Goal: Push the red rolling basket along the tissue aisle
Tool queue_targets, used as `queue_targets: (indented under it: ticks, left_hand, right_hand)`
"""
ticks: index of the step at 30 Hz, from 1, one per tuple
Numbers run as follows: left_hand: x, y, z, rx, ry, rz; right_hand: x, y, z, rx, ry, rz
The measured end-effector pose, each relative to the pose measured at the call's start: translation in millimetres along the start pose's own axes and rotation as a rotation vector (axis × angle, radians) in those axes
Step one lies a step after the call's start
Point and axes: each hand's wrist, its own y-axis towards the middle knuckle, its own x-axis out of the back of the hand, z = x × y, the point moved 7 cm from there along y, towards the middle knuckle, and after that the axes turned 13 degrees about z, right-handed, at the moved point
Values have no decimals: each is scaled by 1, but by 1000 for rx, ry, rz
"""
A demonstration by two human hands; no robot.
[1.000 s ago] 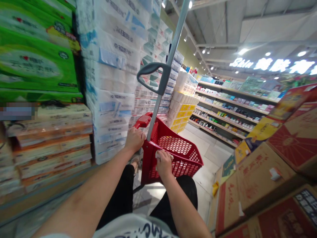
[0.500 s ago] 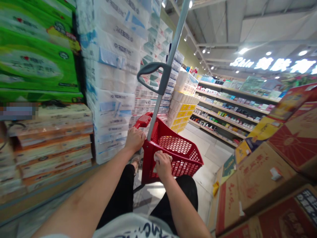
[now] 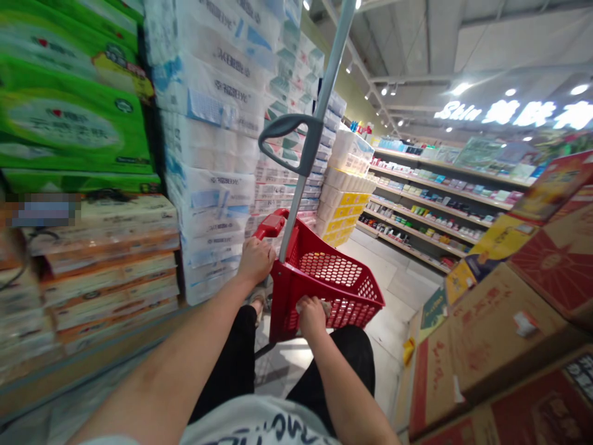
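Note:
A red plastic shopping basket (image 3: 345,295) on wheels stands in front of my legs, its long grey pull handle (image 3: 309,133) rising up past my head. My left hand (image 3: 256,260) is closed on the near left corner of the basket's rim. My right hand (image 3: 311,313) presses a small white cloth against the basket's near side wall, fingers curled round it; only a sliver of the cloth shows. The basket's inside looks empty.
Tall stacks of packaged tissue and toilet paper (image 3: 208,136) line the left. Cardboard cartons (image 3: 495,321) are piled close on the right. Shelves of goods (image 3: 430,210) run along the far aisle, and tiled floor (image 3: 393,290) lies beyond the basket.
My right hand with the cloth has slid down from the basket's near rim onto its side wall. My left hand has kept its grip on the corner.

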Motion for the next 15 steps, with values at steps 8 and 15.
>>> queue_targets:
  ticks: [8, 15]
  left_hand:
    - [0, 1, -1, -2, -2, -1]
    - [0, -1, 0, 28, -19, 14]
  right_hand:
    - [2, 1, -3, 31, -28, 38]
    - [7, -3, -2, 33, 15, 13]
